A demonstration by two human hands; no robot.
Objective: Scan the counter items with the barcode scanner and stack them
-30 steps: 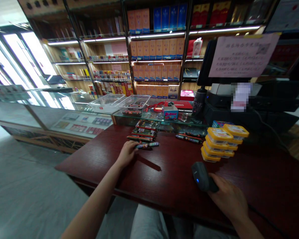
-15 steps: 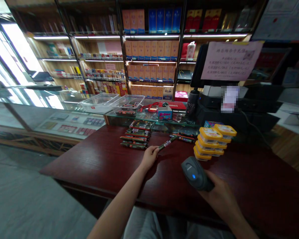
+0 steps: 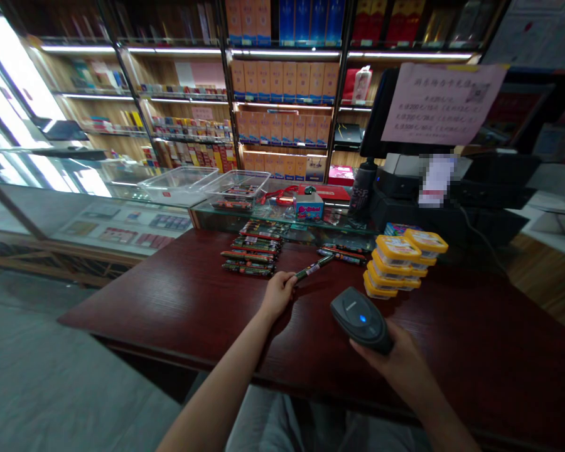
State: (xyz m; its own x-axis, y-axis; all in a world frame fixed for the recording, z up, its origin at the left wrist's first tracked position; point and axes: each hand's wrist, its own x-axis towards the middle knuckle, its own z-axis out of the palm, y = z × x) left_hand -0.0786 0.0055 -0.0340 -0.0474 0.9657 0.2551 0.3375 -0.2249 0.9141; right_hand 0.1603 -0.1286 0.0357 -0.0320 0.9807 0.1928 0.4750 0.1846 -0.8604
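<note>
My left hand [image 3: 279, 294] pinches the near end of a thin, dark green stick-shaped packet [image 3: 312, 269] just above the dark red table. The far end of that packet reaches toward a small group of similar packets [image 3: 343, 253]. In my right hand [image 3: 398, 358] is a dark grey barcode scanner [image 3: 361, 319] with a lit blue light, its head angled toward the packet. Left of the held packet lies a pile of more such stick packets [image 3: 252, 250]. To the right stand stacked clear tubs with yellow lids [image 3: 395, 260].
A glass display counter [image 3: 122, 213] runs along the back and left, with clear plastic bins [image 3: 238, 188] on it. A small blue and pink box [image 3: 309, 206] stands behind the table [image 3: 169, 301]. At the back right is a monitor with a pink paper sign [image 3: 445, 103].
The barcode scanner has moved slightly left and up in my right hand. My left hand keeps its pinch on the packet. The camera view has shifted a little.
</note>
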